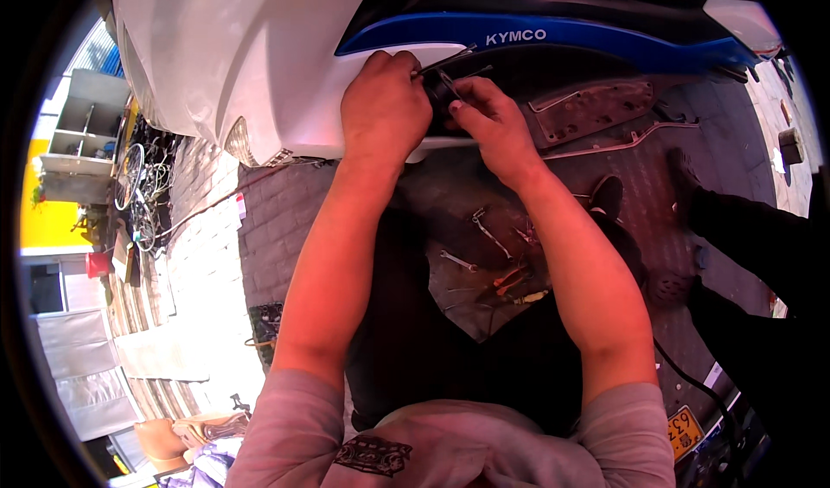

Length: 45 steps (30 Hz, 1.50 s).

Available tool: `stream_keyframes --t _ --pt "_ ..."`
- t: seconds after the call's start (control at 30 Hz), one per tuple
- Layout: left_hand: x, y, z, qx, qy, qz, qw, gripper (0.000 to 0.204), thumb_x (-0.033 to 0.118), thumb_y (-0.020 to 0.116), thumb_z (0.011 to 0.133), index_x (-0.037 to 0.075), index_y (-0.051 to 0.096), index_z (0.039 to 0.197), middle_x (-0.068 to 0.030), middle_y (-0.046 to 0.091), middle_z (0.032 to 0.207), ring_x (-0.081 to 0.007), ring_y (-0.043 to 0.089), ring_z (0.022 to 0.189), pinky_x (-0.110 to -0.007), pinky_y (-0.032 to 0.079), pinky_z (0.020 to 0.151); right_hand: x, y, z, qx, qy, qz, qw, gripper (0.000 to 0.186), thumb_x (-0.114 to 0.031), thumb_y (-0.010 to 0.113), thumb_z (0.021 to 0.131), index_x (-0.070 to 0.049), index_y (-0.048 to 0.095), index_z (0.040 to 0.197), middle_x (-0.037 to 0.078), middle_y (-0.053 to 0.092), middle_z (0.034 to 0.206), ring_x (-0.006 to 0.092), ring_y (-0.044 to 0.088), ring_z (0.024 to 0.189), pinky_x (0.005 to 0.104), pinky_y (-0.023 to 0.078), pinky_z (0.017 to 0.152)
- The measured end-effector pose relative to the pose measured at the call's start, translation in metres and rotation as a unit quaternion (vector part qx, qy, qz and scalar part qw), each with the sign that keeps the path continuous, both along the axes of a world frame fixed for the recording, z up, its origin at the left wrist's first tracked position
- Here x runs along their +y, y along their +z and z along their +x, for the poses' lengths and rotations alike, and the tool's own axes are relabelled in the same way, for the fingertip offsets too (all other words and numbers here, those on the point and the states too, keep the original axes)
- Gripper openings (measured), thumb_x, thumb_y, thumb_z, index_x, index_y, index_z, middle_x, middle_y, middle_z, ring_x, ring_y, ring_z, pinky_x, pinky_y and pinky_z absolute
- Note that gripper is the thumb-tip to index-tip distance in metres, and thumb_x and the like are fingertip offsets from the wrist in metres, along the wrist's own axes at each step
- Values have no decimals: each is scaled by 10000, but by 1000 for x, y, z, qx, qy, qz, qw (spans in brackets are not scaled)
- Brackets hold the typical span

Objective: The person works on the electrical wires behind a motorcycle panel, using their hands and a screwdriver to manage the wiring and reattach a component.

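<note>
Both of my arms reach forward to the opened side of a white and blue scooter (285, 64). My left hand (386, 103) is closed, its back toward me, beside the white panel; thin dark cables or rods (454, 57) stick out past its knuckles. My right hand (494, 121) pinches a black rounded part (443, 90) between thumb and fingers. That part lies between my two hands, and the left fingers are curled toward it. What the left fingertips grip is hidden behind the hand. The kind of black part cannot be made out.
On the ground between my knees lie a wrench (458, 261), orange-handled pliers (510, 278) and a yellow-handled screwdriver (531, 298). A person in dark trousers (752, 237) stands at the right. A yellow license plate (684, 432) is at lower right. Bicycles (138, 181) stand far left.
</note>
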<state>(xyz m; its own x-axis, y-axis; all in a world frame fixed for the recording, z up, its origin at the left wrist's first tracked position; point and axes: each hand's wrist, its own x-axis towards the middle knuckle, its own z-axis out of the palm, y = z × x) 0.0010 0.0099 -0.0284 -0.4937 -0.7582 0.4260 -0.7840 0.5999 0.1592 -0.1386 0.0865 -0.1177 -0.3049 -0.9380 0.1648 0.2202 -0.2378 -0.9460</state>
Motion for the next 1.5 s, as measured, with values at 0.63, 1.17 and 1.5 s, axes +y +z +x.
stream_keyframes --t 0.63,1.17,1.5 --pt "-7 26 13 36 -59 186 980 245 150 720 949 41 744 1167 -153 771 1088 -319 743 989 -411 575 882 -6 4 14 198 -126 -20 972 278 -141 794 890 20 697 1095 149 636 1239 278 709 1027 344 606 822" --pt "-6 20 13 37 -51 161 985 235 183 694 980 34 707 1161 -174 741 1108 -347 724 986 -426 561 895 -2 11 -11 267 -158 -57 949 278 -181 797 894 -16 702 1097 137 675 1277 291 728 1057 361 602 850" --pt "-3 19 13 43 -87 136 986 233 157 747 917 21 756 1106 -148 752 1070 -334 736 971 -409 573 884 -2 3 -4 241 -119 -67 961 246 -117 789 889 -24 690 1094 130 669 1370 320 714 1133 371 592 877"
